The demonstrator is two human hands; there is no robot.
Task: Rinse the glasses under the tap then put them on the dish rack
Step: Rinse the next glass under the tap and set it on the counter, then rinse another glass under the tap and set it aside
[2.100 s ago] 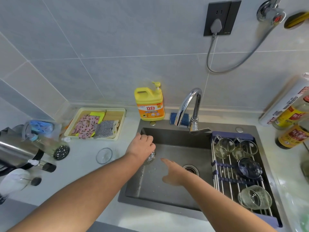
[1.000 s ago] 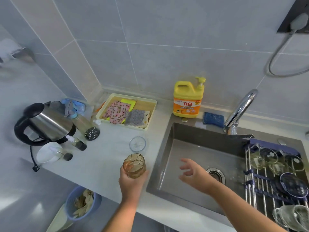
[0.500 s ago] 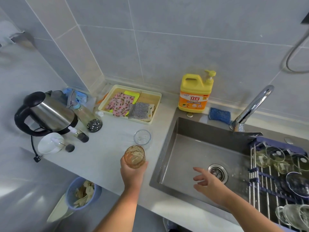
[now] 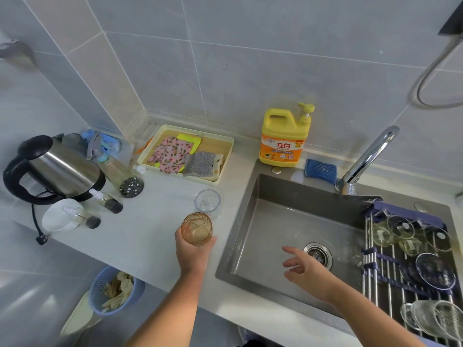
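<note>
— What has changed around the sink point(image 4: 275, 221)?
— The amber glass point(image 4: 196, 229), two seconds ago down in the basin, is now above the worktop point(image 4: 150, 234) to its left.
— And the hands?
— The left hand point(image 4: 191, 255) holds the glass upright, fingers point(image 4: 212, 240) curled round it. The right hand point(image 4: 309, 270) hovers over the basin, fingers spread, holding nothing.

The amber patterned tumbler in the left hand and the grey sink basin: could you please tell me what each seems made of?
The amber patterned tumbler, gripped by the left hand, looks like tinted glass: translucent, with pressed relief, though plastic is possible. The grey sink basin looks like brushed stainless steel: matte, with soft reflections.
</note>
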